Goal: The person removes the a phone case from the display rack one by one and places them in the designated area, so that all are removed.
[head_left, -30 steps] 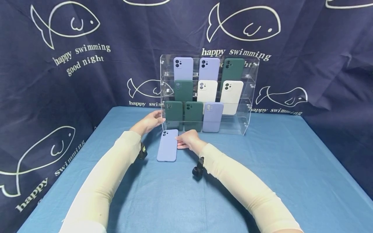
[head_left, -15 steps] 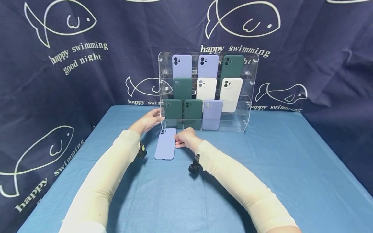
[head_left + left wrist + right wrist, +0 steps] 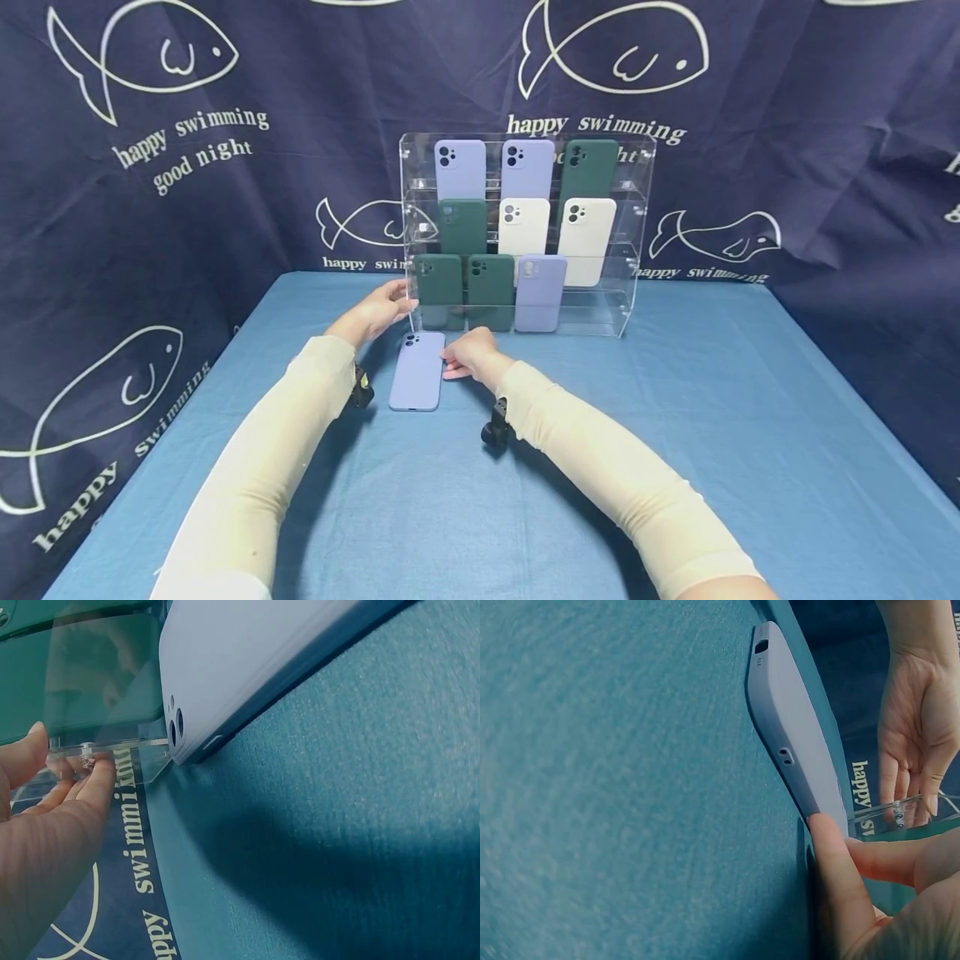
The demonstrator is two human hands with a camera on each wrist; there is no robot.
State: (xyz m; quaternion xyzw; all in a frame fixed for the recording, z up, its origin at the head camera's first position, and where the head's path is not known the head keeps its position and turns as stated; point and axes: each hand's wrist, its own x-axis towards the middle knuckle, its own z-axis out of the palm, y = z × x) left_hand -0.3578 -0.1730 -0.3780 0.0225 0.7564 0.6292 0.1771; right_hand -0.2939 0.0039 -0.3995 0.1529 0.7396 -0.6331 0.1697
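Observation:
A lavender phone case (image 3: 417,375) lies back side up on the blue cloth, just in front of a clear acrylic display stand (image 3: 596,319). My right hand (image 3: 474,354) pinches its right edge near the camera-hole end; in the right wrist view, thumb and finger meet the long side of the case (image 3: 793,727). My left hand (image 3: 378,310) grips the stand's left side panel low down. Seen from the left wrist, the thumb (image 3: 31,754) is on one side of the clear panel and the fingers (image 3: 94,784) on the other.
Three tiers of the stand bear phone cases: lavender (image 3: 460,171) and green (image 3: 590,171) on top, green and white (image 3: 585,242) in the middle, green and lavender (image 3: 540,292) at the bottom. A navy fish-print curtain (image 3: 750,83) hangs close behind.
The head view has shifted a little, moving the whole scene slightly left and up. Both hands keep their hold, and case and stand stay nearly the same relative to each other.

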